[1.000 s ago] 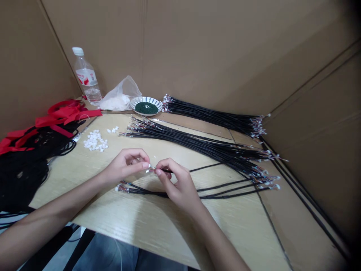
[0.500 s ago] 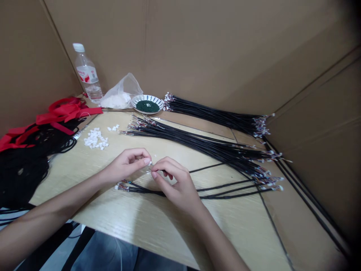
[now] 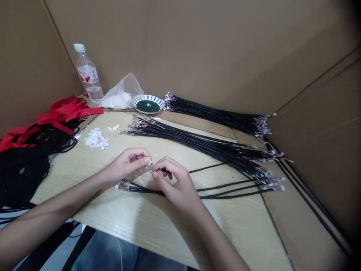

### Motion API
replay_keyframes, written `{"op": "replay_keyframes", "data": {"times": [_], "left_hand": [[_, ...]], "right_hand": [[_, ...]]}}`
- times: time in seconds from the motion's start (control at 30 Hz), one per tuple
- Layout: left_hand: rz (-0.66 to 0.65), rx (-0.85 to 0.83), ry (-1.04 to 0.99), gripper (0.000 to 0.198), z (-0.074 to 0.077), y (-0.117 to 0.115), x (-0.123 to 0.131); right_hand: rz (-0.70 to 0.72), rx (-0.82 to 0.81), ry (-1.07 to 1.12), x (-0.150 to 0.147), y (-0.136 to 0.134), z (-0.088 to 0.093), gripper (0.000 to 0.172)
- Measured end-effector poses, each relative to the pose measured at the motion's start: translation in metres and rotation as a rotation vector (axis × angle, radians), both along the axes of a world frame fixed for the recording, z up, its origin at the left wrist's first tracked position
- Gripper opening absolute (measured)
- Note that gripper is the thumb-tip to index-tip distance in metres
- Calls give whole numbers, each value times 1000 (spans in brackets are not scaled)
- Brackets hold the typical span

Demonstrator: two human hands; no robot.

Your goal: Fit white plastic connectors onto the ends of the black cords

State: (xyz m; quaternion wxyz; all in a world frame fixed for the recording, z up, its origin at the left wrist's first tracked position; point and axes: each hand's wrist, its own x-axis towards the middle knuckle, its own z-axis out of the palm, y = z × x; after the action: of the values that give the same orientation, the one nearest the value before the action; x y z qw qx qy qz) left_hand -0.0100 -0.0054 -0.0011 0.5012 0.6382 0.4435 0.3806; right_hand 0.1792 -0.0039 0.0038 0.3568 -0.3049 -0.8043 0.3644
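My left hand [image 3: 132, 162] pinches a small white connector [image 3: 149, 163] between thumb and forefinger. Facing it, my right hand [image 3: 174, 178] is closed on the end of a black cable [image 3: 201, 169], with thin wires running from that end to the connector. How far the wires sit inside the connector is too small to tell. Below both hands lie a few black cables [image 3: 222, 193] with white connectors on their ends. A heap of loose white connectors [image 3: 96, 138] is on the table, up and left of my left hand.
Bundles of black cables [image 3: 186, 136] lie across the table, with another bundle [image 3: 214, 113] behind. At the back stand a plate of dark green grains [image 3: 161, 107], a plastic bag [image 3: 120, 97] and a bottle [image 3: 89, 77]. Red strips [image 3: 64, 111] and black cords [image 3: 25, 177] fill the left. Cardboard walls [image 3: 197, 49] enclose the table.
Both hands stay almost in place, still holding the connector and the cable end together. The view has shifted very slightly; nothing else has visibly moved.
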Motion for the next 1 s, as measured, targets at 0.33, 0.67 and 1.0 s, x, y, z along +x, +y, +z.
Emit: {"op": "replay_keyframes", "data": {"times": [0.33, 0.67, 1.0], "left_hand": [[-41, -129, -82, 30, -2, 1, 1], [-55, -196, -124, 32, -4, 1, 1], [-67, -206, -137, 29, -7, 1, 0]], "right_hand": [[-38, -76, 4, -2, 0, -1, 8], [-53, -248, 78, -2, 0, 0, 9], [-52, -438, 178, -1, 2, 0, 11]]}}
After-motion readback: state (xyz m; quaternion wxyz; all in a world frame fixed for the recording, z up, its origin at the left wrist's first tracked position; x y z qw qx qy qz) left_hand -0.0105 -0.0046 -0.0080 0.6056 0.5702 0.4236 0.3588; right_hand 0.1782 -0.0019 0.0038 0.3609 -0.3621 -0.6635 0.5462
